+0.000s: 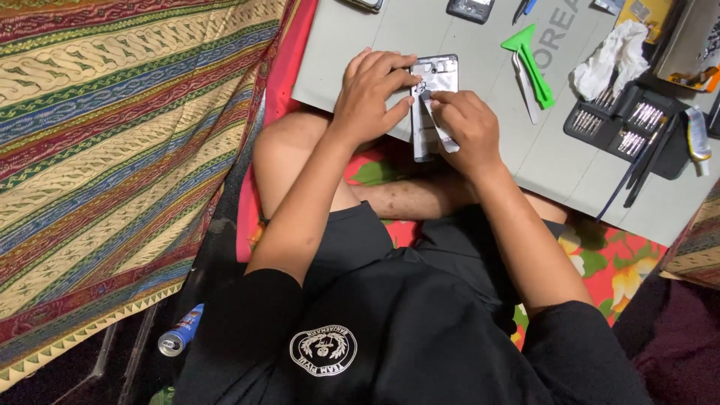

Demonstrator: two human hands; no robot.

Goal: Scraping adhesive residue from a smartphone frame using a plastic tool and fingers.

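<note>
The left hand grips the opened phone frame at its upper edge. The right hand pinches a thin tool against the frame, above the grey mat.

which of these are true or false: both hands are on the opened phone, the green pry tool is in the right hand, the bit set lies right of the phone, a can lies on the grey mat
1. Both hands are on the opened phone. True: the left hand steadies it and the right hand works at it with a thin pale strip.
2. The green pry tool is in the right hand. False: it lies free on the grey mat.
3. The bit set lies right of the phone. True.
4. A can lies on the grey mat. False: it lies down at the lower left, off the mat.
</note>
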